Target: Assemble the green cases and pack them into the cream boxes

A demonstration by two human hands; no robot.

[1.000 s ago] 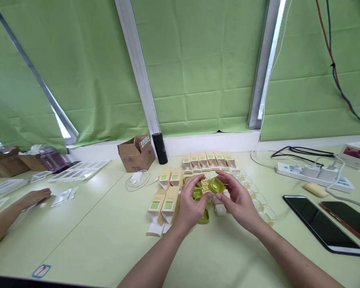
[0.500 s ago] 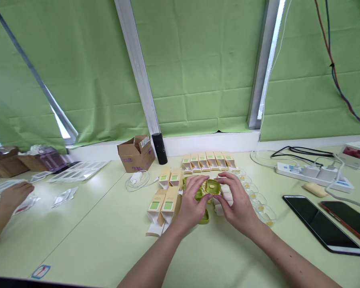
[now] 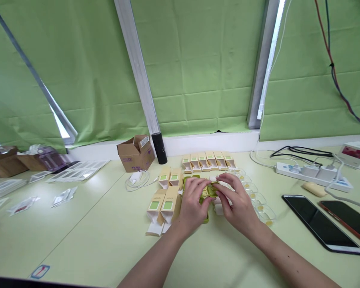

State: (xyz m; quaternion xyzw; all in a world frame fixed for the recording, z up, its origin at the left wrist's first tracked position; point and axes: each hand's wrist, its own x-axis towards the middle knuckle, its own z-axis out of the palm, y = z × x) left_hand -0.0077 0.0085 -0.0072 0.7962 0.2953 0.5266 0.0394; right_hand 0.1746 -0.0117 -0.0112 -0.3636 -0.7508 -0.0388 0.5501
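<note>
A small green square case (image 3: 211,189) is held between my two hands near the middle of the table. My left hand (image 3: 195,200) grips its left side with thumb and fingers. My right hand (image 3: 235,200) has its fingertips on the right side and top of the case. Under and behind my hands lie more green cases (image 3: 192,178), partly hidden. Cream boxes (image 3: 171,204) with green labels stand left of my left hand, and several more boxes (image 3: 210,161) form a row behind. White rolled pieces (image 3: 218,209) lie partly covered by my right hand.
Clear pieces with yellow dots (image 3: 261,202) line the right side. Farther right are a phone (image 3: 322,224), another phone (image 3: 351,218) and a power strip (image 3: 315,176). A cardboard box (image 3: 136,154) and black cylinder (image 3: 159,149) stand behind, near a white cable (image 3: 137,180).
The green case has tilted flatter between my hands, and my right fingers have moved over its top. Another person's hand at the far left has gone out of view.
</note>
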